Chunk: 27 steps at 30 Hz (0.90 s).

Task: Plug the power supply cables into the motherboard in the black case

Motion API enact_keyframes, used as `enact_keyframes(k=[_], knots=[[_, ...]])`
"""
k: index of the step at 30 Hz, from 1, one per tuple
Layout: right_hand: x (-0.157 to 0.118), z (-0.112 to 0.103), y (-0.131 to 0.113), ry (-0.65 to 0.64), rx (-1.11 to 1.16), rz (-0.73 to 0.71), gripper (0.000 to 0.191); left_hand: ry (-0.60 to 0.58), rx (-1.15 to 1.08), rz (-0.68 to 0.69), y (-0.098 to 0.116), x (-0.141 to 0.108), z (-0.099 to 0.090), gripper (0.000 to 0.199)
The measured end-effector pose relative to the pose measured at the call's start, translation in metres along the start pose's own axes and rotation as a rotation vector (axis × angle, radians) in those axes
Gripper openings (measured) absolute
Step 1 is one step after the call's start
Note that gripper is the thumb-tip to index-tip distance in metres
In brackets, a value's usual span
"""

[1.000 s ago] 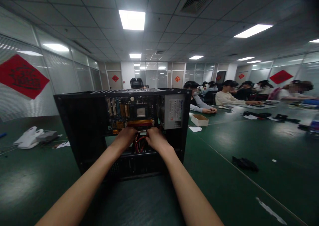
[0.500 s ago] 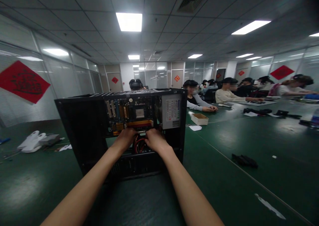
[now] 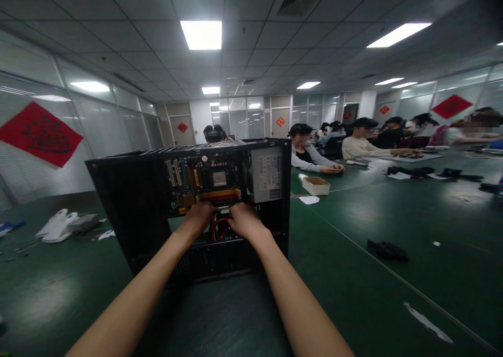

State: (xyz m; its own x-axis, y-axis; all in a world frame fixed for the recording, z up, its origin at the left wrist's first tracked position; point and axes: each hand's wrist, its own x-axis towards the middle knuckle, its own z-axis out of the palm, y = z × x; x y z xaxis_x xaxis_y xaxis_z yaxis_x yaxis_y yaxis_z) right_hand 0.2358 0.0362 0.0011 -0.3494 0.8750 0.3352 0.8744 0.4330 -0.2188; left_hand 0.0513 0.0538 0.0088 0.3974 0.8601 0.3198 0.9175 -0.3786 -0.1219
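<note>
**Both hands inside an open computer case on the green bench**

The computer case [image 3: 188,210] is a black metal tower, upright on the green bench [image 3: 393,294], its open side facing the camera. Inside, a motherboard [image 3: 204,181] with coloured slots and a square central socket fills the upper middle; a grey power supply [image 3: 267,174] with a white label sits at the upper right. Red cables [image 3: 217,230] loop just below the board.

The left hand [image 3: 198,218] and right hand [image 3: 244,220] are side by side at the lower edge of the motherboard, fingers curled inward and hidden behind the knuckles; whether they hold anything cannot be told.

The case's top edge runs level; its left wall is solid black. Open bench lies to the right and in front, with a small black item [image 3: 387,250] and a white scrap [image 3: 426,323] there. To the left lie white bags [image 3: 57,225]. One cardboard box [image 3: 316,185] stands beyond the case.

Several people sit at the far right; two red diamond hangings are plainest on the walls.
</note>
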Motion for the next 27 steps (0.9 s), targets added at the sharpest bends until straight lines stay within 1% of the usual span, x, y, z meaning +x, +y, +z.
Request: enact_keyframes(k=[6, 11, 17, 20, 22, 24, 27], knots=[[0.0, 0.002, 0.001, 0.002, 0.01, -0.006, 0.021, 0.038, 0.004, -0.024, -0.001, 0.003, 0.003, 0.023], [0.004, 0.006, 0.003, 0.011, 0.036, -0.041, 0.019, 0.034, -0.029, -0.02, -0.002, 0.004, 0.002, 0.022], [0.004, 0.003, 0.004, 0.058, 0.041, -0.147, 0.013, 0.021, -0.05, -0.102, -0.001, 0.004, 0.002, 0.022], [0.003, 0.001, 0.004, 0.103, 0.034, -0.194, 0.013, 0.039, -0.061, -0.154, -0.001, 0.002, 0.003, 0.022], [0.007, 0.001, 0.005, 0.122, 0.019, -0.235, 0.013, 0.02, -0.082, -0.173, -0.002, 0.0, 0.004, 0.023], [0.014, 0.002, 0.006, 0.112, -0.008, -0.274, 0.015, 0.005, -0.125, -0.173, -0.003, -0.001, 0.004, 0.023], [0.026, 0.004, 0.009, 0.055, -0.071, -0.301, 0.017, 0.026, -0.186, -0.175, -0.004, -0.002, 0.006, 0.026]])
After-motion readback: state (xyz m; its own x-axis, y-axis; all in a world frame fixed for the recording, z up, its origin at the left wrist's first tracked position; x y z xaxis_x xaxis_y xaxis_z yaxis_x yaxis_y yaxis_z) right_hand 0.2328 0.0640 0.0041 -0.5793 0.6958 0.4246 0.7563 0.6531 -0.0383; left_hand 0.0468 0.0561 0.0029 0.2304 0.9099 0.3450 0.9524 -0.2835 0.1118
